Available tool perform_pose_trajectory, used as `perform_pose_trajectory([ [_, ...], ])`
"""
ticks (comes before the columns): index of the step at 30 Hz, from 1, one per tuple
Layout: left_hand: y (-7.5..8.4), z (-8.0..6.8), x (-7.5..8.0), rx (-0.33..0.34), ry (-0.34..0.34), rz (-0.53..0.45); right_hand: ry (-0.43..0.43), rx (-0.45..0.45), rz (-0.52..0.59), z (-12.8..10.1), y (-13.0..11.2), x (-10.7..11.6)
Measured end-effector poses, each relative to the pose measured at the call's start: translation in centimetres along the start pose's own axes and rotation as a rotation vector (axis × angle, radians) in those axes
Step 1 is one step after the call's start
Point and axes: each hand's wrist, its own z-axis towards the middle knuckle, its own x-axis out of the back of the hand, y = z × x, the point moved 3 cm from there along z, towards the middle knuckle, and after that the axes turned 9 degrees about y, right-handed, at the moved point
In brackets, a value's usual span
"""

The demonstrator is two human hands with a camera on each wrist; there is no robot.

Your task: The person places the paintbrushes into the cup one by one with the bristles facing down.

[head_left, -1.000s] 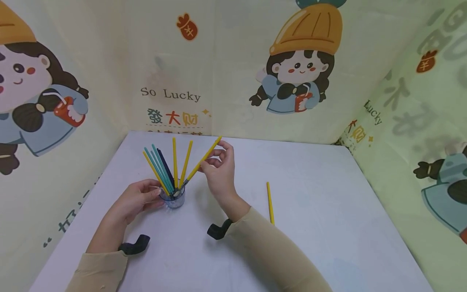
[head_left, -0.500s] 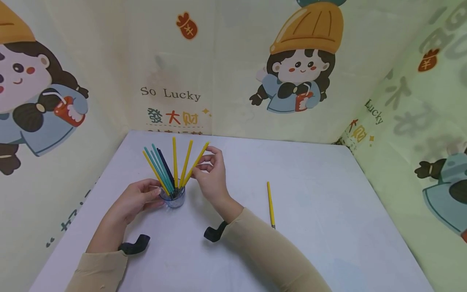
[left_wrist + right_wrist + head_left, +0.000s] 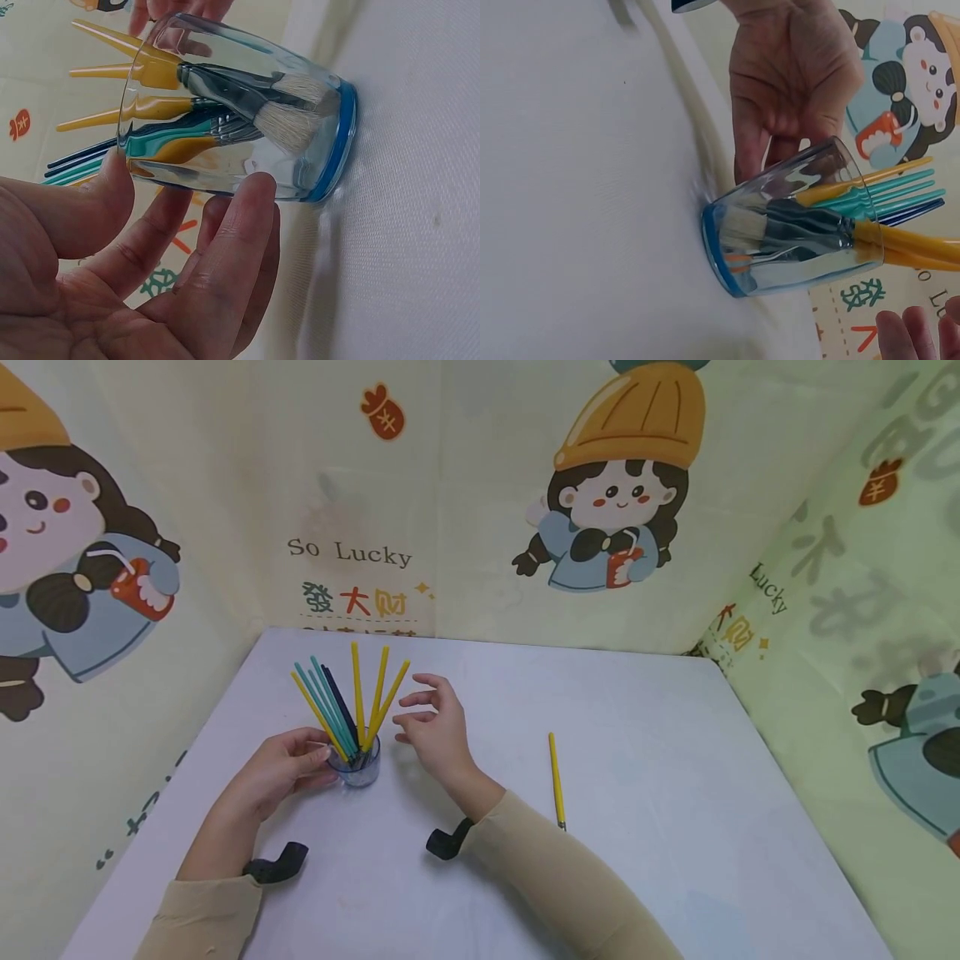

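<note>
A clear glass cup (image 3: 356,770) with a blue base stands upright at the left of the table. Paintbrushes with yellow (image 3: 357,693), teal (image 3: 326,706) and dark blue handles lean in it, bristles down, as the left wrist view shows. My left hand (image 3: 288,764) holds the cup by its left side, thumb near the rim (image 3: 120,187). To the right of the cup, my right hand (image 3: 438,727) has loosely bent fingers, apart from the nearest yellow paintbrush (image 3: 395,695) and holding nothing. Another yellow paintbrush (image 3: 556,777) lies on the table, its lower end near my right sleeve.
The white-covered table (image 3: 652,760) is bounded by a printed cloth backdrop (image 3: 480,527) at the back and both sides. A black curved piece (image 3: 279,863) sticks out from the left wrist and another (image 3: 447,841) from the right.
My right hand moved left with a yellow paintbrush, stood it more upright in the cup, then let go and drew slightly away. The left hand stayed on the cup.
</note>
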Motion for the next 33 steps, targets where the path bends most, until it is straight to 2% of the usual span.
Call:
perform_pose_trajectory([
  [8, 0.3, -0.2, 0.0, 0.009, 0.007, 0.01, 0.021, -0.054, 0.012, -0.2, 0.3, 1.7],
  [19, 0.3, -0.2, 0.1, 0.005, 0.0, -0.001, 0.032, -0.106, -0.04, -0.3, 0.7, 3.9],
  [33, 0.3, -0.3, -0.1, 0.007, 0.005, 0.012, 0.019, -0.117, -0.106, -1.1, 0.7, 7.7],
])
